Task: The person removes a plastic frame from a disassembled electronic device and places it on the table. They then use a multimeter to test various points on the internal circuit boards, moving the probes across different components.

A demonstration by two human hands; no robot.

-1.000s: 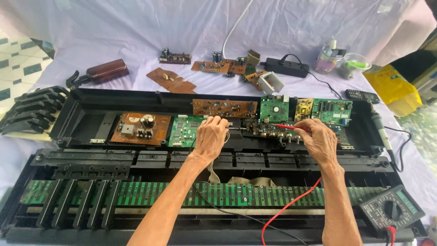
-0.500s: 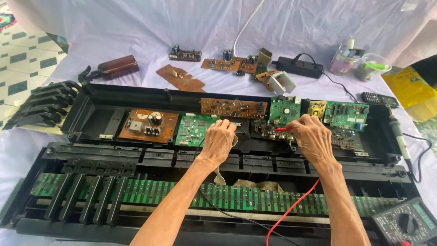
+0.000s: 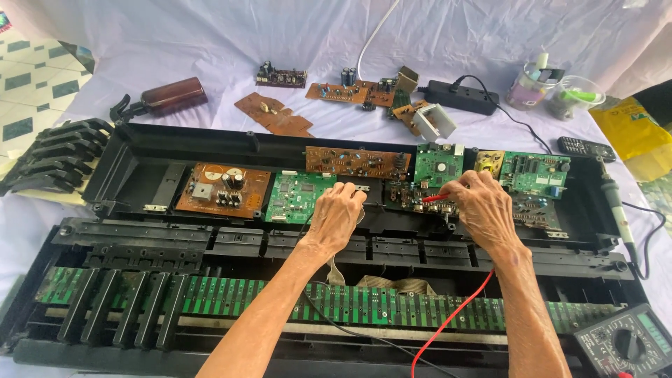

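1. A person leans over an opened electronic keyboard chassis (image 3: 140, 150) on a white cloth, both bare hands at the row of circuit boards along its far half.

2. The right hand (image 3: 483, 206) pinches a red test probe (image 3: 435, 198) between thumb and fingertips, its tip pointing toward nine o'clock onto the dark board (image 3: 409, 198) just below the green square board (image 3: 437, 164). The red lead (image 3: 455, 311) trails back toward six o'clock.

3. The left hand (image 3: 336, 217) is curled, fingers bent down at the chassis edge beside the green board (image 3: 299, 196); whether it grips a black probe I cannot tell, though a black lead (image 3: 350, 334) runs beneath that wrist.

4. The multimeter (image 3: 623, 343) lies at five o'clock, well apart from the hands.

5. Judged from this pose, a good reading calls for a steady wrist on the chassis, the tip on one solder point only, and slack leads.
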